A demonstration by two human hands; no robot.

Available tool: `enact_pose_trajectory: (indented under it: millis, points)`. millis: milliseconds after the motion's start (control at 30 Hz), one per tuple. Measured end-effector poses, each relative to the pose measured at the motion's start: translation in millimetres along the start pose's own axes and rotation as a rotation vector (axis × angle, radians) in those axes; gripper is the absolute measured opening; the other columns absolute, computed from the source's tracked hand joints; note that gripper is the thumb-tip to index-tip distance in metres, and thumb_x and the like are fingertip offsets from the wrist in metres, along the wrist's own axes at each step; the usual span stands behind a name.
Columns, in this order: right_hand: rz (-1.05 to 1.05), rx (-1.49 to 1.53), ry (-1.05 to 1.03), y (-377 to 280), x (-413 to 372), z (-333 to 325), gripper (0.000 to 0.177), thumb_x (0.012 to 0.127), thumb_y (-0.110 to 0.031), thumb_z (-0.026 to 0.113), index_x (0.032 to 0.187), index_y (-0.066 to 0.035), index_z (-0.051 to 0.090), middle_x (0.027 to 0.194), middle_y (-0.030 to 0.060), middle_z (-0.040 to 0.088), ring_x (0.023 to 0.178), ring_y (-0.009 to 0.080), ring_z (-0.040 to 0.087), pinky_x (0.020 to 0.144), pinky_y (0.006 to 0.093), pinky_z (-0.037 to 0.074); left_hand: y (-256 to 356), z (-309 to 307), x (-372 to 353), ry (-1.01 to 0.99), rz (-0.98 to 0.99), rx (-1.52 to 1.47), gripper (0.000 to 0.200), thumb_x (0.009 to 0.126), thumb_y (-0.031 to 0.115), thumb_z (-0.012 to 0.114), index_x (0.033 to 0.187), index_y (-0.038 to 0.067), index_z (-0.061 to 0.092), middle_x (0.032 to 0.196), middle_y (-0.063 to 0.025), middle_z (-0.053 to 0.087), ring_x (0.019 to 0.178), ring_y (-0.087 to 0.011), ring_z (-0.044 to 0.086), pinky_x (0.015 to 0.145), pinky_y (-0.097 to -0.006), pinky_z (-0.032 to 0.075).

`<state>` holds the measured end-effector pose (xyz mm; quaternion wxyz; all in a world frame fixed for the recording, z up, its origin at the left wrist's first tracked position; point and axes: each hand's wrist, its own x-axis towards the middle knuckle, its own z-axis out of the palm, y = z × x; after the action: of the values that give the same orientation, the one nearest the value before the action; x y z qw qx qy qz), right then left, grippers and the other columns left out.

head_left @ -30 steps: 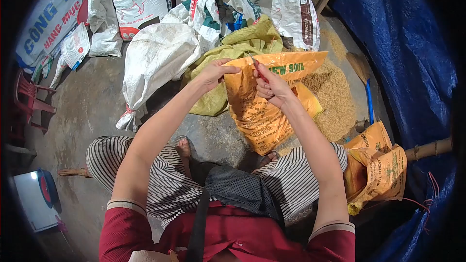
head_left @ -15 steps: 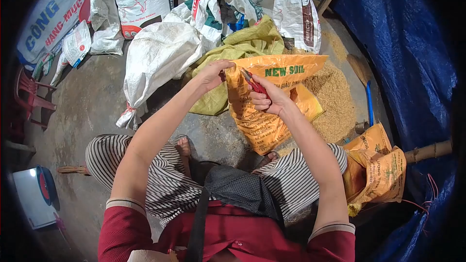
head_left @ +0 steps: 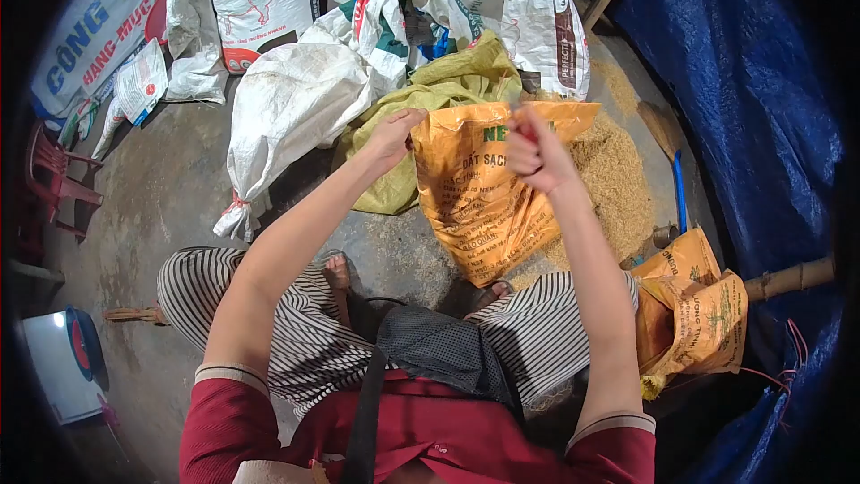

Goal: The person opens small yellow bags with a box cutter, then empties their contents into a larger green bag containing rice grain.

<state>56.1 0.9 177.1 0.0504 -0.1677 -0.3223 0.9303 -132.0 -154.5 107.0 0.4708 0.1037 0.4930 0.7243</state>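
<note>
An orange plastic soil bag (head_left: 466, 184) with green and dark print hangs in front of me, its lower end near my foot. Pinched at its top left corner, it is held by my left hand (head_left: 399, 139). My right hand (head_left: 542, 157), smeared by motion, is closed around red-handled pruning shears (head_left: 528, 128) at the bag's top edge, covering part of the green lettering. The blades are too blurred to tell whether they touch the plastic.
Behind the bag lie a yellow-green woven sack (head_left: 385, 184), a tied white sack (head_left: 291, 112) and a heap of husks (head_left: 618, 188). A second orange bag (head_left: 703, 323) stands by my right knee. A blue tarp (head_left: 708, 63) hangs at the right; a red chair (head_left: 58, 175) stands left.
My right hand has moved right and slightly up along the bag's top edge with the shears. The bag's front has turned flatter toward me; my left hand keeps its corner.
</note>
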Motion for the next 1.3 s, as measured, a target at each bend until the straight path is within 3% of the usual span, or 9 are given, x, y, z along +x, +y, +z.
enact_pose_trajectory:
  millis: [100, 233, 300, 500, 933, 1000, 1133, 1200, 1300]
  points:
    - [0.268, -0.079, -0.082, 42, 7, 15, 0.037, 0.092, -0.039, 0.038, 0.078, -0.007, 0.05, 0.045, -0.0076, 0.029, 0.033, 0.0034, 0.023, 0.03, 0.0185, 0.018, 3, 6, -3, 0.038, -0.029, -0.036, 0.012, 0.085, 0.015, 0.056, 0.088, 0.003, 0.059, 0.083, -0.0021, 0.058, 0.073, -0.011, 0.054, 0.064, -0.0255, 0.041]
    - [0.312, 0.031, -0.096, 65, 20, 3, 0.034, 0.092, -0.039, 0.041, 0.078, -0.009, 0.049, 0.045, -0.0057, 0.03, 0.033, 0.0052, 0.024, 0.031, 0.0197, 0.019, 7, 9, -13, 0.038, -0.054, -0.062, 0.017, 0.086, 0.015, 0.054, 0.095, 0.0, 0.057, 0.091, -0.0052, 0.059, 0.082, -0.0144, 0.056, 0.072, -0.0289, 0.045]
    - [0.302, 0.089, -0.081, 70, 24, -2, 0.035, 0.092, -0.039, 0.039, 0.079, -0.009, 0.048, 0.045, -0.0052, 0.029, 0.033, 0.006, 0.024, 0.032, 0.02, 0.02, 4, 6, -12, -0.058, -0.075, -0.068, 0.026, 0.09, 0.019, 0.049, 0.11, 0.002, 0.049, 0.105, -0.0049, 0.054, 0.096, -0.015, 0.051, 0.083, -0.0305, 0.04]
    - [0.358, 0.069, -0.113, 72, 21, 7, 0.035, 0.092, -0.04, 0.038, 0.079, -0.008, 0.048, 0.044, -0.0058, 0.03, 0.033, 0.0062, 0.024, 0.032, 0.0204, 0.02, 6, 6, -11, -0.022, -0.083, -0.112, 0.029, 0.088, 0.016, 0.051, 0.11, -0.003, 0.049, 0.106, -0.0103, 0.055, 0.096, -0.0187, 0.054, 0.084, -0.0332, 0.044]
    - [0.28, 0.057, -0.044, 70, 27, 7, 0.034, 0.091, -0.04, 0.04, 0.079, -0.01, 0.049, 0.044, -0.006, 0.029, 0.033, 0.0053, 0.025, 0.033, 0.0199, 0.021, -1, 1, -4, -0.083, -0.13, -0.121, 0.027, 0.092, 0.018, 0.042, 0.112, 0.0, 0.047, 0.109, -0.008, 0.054, 0.098, -0.0172, 0.054, 0.086, -0.0316, 0.043]
    - [0.258, 0.003, -0.055, 67, 27, 8, 0.033, 0.091, -0.04, 0.042, 0.079, -0.011, 0.049, 0.045, -0.0063, 0.029, 0.033, 0.0052, 0.025, 0.034, 0.0199, 0.021, -7, -7, 4, -0.122, -0.13, -0.132, 0.035, 0.088, 0.019, 0.051, 0.115, -0.003, 0.045, 0.11, -0.01, 0.053, 0.097, -0.0178, 0.053, 0.083, -0.0324, 0.045]
    - [0.225, -0.062, -0.061, 63, 27, 9, 0.032, 0.09, -0.04, 0.043, 0.079, -0.011, 0.049, 0.045, -0.0064, 0.028, 0.034, 0.005, 0.025, 0.034, 0.02, 0.021, -13, -10, 9, -0.144, -0.12, -0.116, 0.036, 0.088, 0.02, 0.052, 0.115, -0.003, 0.045, 0.111, -0.0097, 0.053, 0.097, -0.0172, 0.053, 0.083, -0.0323, 0.045]
    - [0.217, -0.135, -0.006, 62, 26, 11, 0.032, 0.09, -0.04, 0.043, 0.079, -0.011, 0.049, 0.045, -0.0064, 0.028, 0.034, 0.005, 0.025, 0.034, 0.0199, 0.021, -10, -5, 5, -0.091, -0.098, -0.069, 0.025, 0.092, 0.018, 0.042, 0.108, 0.001, 0.05, 0.104, -0.0069, 0.057, 0.094, -0.0155, 0.055, 0.083, -0.0303, 0.044]
    - [0.194, -0.164, 0.02, 60, 24, 15, 0.031, 0.09, -0.039, 0.044, 0.078, -0.011, 0.049, 0.044, -0.0064, 0.028, 0.034, 0.0049, 0.024, 0.034, 0.0199, 0.02, -8, -2, 0, -0.111, -0.087, -0.07, 0.026, 0.092, 0.02, 0.044, 0.109, 0.002, 0.049, 0.104, -0.006, 0.057, 0.093, -0.0148, 0.055, 0.083, -0.0296, 0.043]
